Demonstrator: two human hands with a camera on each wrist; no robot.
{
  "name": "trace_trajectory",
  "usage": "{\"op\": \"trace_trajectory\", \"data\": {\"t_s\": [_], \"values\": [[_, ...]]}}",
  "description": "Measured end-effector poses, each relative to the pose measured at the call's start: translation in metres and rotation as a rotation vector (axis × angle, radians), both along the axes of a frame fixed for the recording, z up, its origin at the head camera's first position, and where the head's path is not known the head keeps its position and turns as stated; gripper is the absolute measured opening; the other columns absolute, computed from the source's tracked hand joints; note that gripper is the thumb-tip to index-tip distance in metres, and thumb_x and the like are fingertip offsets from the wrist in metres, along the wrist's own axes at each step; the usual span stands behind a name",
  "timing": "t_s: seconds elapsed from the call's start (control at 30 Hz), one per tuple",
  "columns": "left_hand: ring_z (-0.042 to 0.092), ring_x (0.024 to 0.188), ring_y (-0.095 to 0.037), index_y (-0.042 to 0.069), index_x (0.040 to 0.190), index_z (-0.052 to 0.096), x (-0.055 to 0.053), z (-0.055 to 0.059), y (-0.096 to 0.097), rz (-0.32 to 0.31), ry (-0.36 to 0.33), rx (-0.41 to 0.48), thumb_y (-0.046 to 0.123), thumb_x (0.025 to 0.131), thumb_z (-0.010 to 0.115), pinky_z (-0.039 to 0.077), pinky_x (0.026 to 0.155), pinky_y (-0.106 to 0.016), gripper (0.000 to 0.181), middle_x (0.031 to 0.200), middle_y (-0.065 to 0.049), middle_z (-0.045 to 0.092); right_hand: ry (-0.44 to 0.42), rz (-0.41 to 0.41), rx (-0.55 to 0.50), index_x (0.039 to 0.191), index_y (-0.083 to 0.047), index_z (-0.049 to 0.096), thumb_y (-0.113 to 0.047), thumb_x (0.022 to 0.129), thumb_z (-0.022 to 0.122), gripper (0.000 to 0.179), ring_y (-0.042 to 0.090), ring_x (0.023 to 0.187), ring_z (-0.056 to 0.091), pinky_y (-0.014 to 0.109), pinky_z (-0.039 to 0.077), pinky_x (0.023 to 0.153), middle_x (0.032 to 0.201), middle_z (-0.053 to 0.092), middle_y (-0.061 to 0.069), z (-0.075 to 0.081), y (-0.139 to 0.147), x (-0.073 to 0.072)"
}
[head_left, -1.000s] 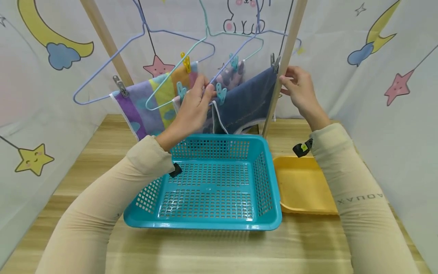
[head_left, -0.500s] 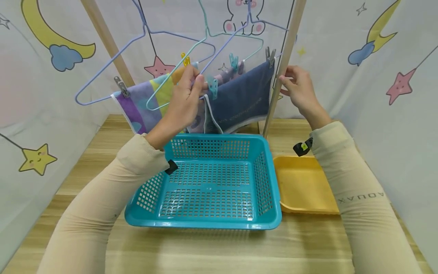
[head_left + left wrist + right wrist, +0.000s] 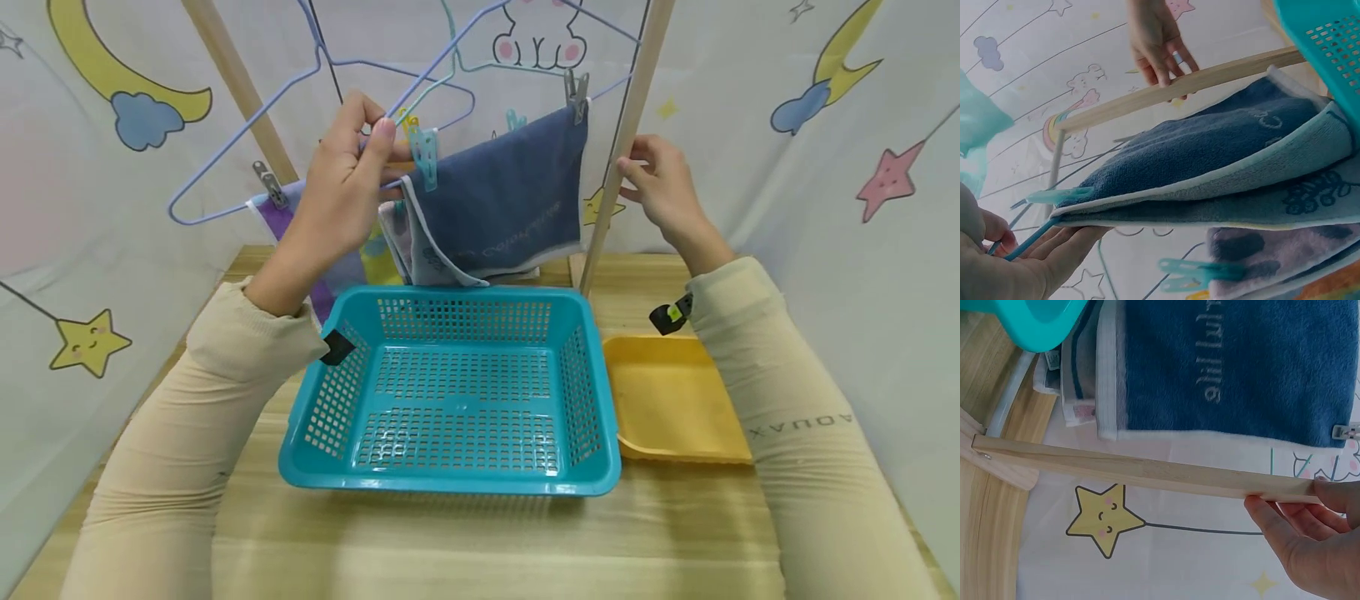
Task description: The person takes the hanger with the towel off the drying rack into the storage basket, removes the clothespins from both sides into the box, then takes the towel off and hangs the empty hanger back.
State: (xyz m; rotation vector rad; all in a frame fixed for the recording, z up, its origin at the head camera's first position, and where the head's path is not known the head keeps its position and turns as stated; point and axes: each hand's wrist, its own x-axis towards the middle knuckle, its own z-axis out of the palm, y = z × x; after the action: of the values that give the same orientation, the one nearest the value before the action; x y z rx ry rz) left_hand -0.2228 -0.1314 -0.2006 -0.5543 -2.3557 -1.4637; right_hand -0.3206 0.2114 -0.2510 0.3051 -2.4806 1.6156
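In the head view my left hand [image 3: 337, 187] grips one lower corner of a periwinkle wire hanger [image 3: 423, 75]. A navy towel [image 3: 502, 187] hangs folded over that hanger's bar. A light-blue clothespin [image 3: 424, 158] clips it close to my left fingers, and a grey clothespin [image 3: 576, 96] clips its far end. My right hand [image 3: 666, 192] holds the wooden post [image 3: 626, 137] of the rack between thumb and fingers. The right wrist view shows the thumb on one side of the post [image 3: 1147, 470] and the fingers on the other.
Behind the navy towel hang another periwinkle hanger [image 3: 217, 158] with a striped towel [image 3: 330, 292] and a mint hanger with a mauve towel, partly hidden. A teal basket [image 3: 450, 483] stands in front, a yellow tray [image 3: 675, 400] to its right. Printed curtains surround the table.
My left hand has moved left and up, bringing the hanger and navy towel toward me, in front of the other hangers. My right hand stays on the post.
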Motion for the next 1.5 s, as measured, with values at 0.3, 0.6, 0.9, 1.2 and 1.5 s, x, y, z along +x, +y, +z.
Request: {"op": "trace_trajectory", "data": {"t_s": [0.3,0.6,0.9,1.2,1.5], "values": [[0.069,0.105,-0.023,0.013,0.105,0.047,0.01,0.008,-0.019,0.053,0.032,0.001,0.033,0.109,0.038,0.054,0.088,-0.035,0.021,0.12,-0.015,0.068,-0.014,-0.006,-0.009,0.143,0.003,0.043,-0.014,0.106,0.046,0.041,0.029,0.124,0.053,0.041,0.047,0.099,0.132,0.049,0.015,0.0,0.001,-0.002],[0.072,0.098,-0.017,0.015,0.105,0.052,0.032,0.009,-0.043,0.096,0.076,0.006,0.03,0.108,0.041,0.055,0.085,-0.033,0.018,0.115,-0.015,0.069,-0.018,0.005,0.033,0.145,0.002,0.041,-0.017,0.106,0.046,0.043,0.03,0.125,0.054,0.041,0.047,0.099,0.134,0.048,0.016,-0.001,0.002,-0.001],[0.072,0.096,-0.015,0.005,0.104,0.052,0.056,0.014,-0.063,0.001,0.221,-0.004,0.022,0.107,0.042,0.055,0.081,-0.027,0.02,0.107,-0.013,0.073,-0.039,0.014,-0.007,0.145,0.001,0.042,-0.018,0.106,0.048,0.043,0.029,0.125,0.053,0.041,0.046,0.1,0.128,0.05,0.009,0.002,0.008,0.001],[0.072,0.097,-0.022,-0.008,0.1,0.049,0.073,0.009,-0.073,-0.308,0.135,0.172,0.009,0.106,0.042,0.055,0.081,-0.027,0.019,0.102,-0.019,0.073,-0.043,0.03,-0.138,0.134,0.004,0.049,-0.009,0.103,0.053,0.034,0.018,0.108,0.058,0.04,0.047,0.099,0.113,0.055,0.004,0.002,0.015,-0.001],[0.07,0.1,-0.027,-0.007,0.098,0.046,0.089,0.0,-0.081,-0.487,0.031,0.152,-0.001,0.106,0.032,0.054,0.084,-0.029,0.017,0.105,-0.022,0.071,-0.069,0.029,-0.122,0.142,0.006,0.042,-0.01,0.104,0.05,0.042,0.02,0.113,0.057,0.041,0.045,0.101,0.119,0.053,0.006,0.004,0.016,0.001]]}}
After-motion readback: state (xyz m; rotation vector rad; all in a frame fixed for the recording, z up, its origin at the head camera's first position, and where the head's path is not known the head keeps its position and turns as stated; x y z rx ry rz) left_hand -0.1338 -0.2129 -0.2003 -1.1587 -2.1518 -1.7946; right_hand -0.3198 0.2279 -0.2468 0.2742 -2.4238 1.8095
